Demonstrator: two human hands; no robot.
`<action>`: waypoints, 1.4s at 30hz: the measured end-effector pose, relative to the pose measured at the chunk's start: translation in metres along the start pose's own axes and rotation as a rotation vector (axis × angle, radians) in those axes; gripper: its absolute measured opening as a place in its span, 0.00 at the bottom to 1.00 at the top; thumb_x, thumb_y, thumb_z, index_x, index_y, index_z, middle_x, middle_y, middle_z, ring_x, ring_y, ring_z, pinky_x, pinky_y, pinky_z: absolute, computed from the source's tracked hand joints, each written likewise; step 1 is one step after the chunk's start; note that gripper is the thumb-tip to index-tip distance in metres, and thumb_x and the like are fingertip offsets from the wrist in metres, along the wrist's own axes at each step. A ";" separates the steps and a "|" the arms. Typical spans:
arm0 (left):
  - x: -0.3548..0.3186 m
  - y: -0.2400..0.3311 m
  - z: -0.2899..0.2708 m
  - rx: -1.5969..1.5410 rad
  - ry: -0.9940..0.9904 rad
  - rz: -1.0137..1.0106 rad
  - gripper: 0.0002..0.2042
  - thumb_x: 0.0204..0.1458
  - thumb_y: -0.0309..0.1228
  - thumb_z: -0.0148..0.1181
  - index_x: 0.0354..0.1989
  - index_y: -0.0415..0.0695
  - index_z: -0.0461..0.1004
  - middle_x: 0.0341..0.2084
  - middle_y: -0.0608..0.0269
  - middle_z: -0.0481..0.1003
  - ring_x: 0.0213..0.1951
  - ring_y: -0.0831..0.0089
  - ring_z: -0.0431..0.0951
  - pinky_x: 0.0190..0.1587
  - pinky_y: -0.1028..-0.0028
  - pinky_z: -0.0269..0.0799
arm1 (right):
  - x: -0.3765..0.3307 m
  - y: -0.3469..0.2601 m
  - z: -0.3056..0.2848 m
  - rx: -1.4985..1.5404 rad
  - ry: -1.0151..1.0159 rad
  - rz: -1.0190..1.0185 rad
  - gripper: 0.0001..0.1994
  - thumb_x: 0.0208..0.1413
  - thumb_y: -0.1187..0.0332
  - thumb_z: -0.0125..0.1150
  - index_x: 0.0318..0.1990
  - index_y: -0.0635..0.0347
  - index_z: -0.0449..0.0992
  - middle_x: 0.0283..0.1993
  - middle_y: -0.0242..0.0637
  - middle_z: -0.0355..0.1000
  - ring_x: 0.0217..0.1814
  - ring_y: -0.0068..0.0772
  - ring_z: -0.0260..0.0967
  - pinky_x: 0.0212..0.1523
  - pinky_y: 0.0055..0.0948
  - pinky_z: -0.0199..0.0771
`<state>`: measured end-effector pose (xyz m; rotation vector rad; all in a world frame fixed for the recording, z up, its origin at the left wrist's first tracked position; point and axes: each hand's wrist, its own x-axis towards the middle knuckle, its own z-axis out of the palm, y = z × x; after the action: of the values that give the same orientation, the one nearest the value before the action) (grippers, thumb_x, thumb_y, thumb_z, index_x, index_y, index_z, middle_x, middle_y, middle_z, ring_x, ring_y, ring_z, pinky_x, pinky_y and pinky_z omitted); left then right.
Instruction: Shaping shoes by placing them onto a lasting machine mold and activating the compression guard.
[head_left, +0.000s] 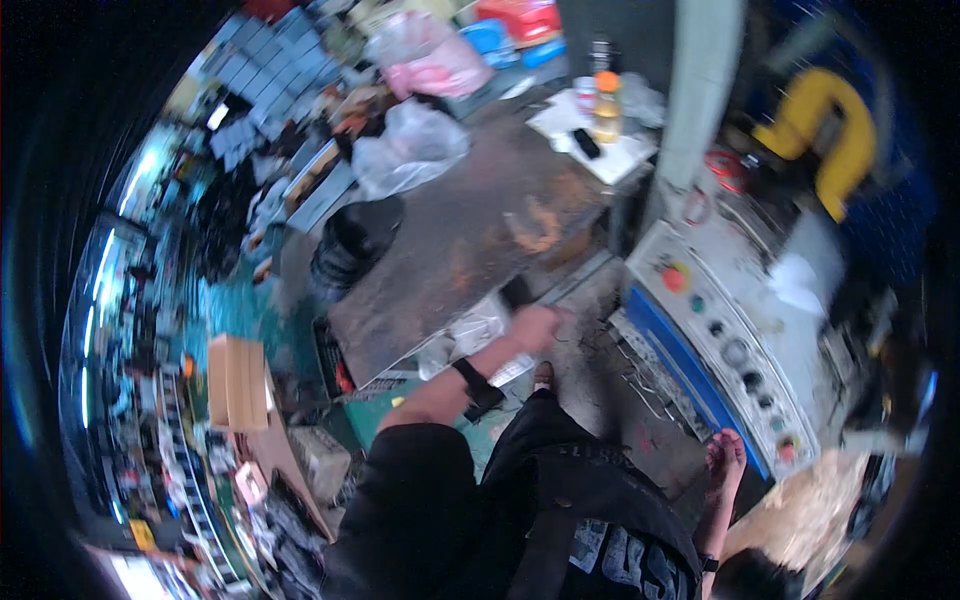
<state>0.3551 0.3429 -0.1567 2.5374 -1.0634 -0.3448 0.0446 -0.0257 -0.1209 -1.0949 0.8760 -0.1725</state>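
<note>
from the head view, the left hand [535,327] reaches to the near edge of the rusty metal surface [470,240] (whether its fingers grip anything there i cannot tell, it is blurred), while the right hand [725,455] rests with fingers spread on the edge of the grey control panel [735,330].

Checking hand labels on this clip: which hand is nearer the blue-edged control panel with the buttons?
Right. The right hand rests at the lower edge of the control panel; the left hand is off to its left, by the worn table.
</note>
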 end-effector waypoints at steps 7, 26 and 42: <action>-0.140 -0.273 -0.192 0.505 0.211 -0.661 0.16 0.40 0.24 0.52 0.40 0.51 0.76 0.39 0.59 0.76 0.44 0.62 0.74 0.44 0.66 0.72 | 0.040 -0.042 0.240 -0.335 -0.428 0.074 0.08 0.57 0.67 0.51 0.42 0.57 0.71 0.32 0.33 0.71 0.30 0.23 0.69 0.29 0.19 0.67; 0.000 -0.171 -0.290 -0.455 -0.259 -0.080 0.09 0.48 0.27 0.55 0.37 0.38 0.72 0.29 0.53 0.75 0.33 0.57 0.75 0.38 0.72 0.69 | 0.052 -0.068 0.403 -0.611 -0.703 -0.355 0.19 0.52 0.66 0.59 0.52 0.58 0.67 0.49 0.39 0.69 0.50 0.32 0.68 0.49 0.29 0.68; 0.174 0.307 -0.196 -0.926 -0.535 0.590 0.13 0.49 0.28 0.60 0.42 0.36 0.74 0.33 0.65 0.76 0.35 0.81 0.72 0.41 0.79 0.68 | -0.072 -0.201 0.060 -0.053 0.144 -0.620 0.09 0.51 0.69 0.60 0.23 0.57 0.68 0.23 0.15 0.57 0.25 0.08 0.51 0.25 0.17 0.53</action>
<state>0.3498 0.0643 0.1355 1.2736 -1.3435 -1.0717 0.0958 -0.0421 0.0939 -1.3920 0.6452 -0.7527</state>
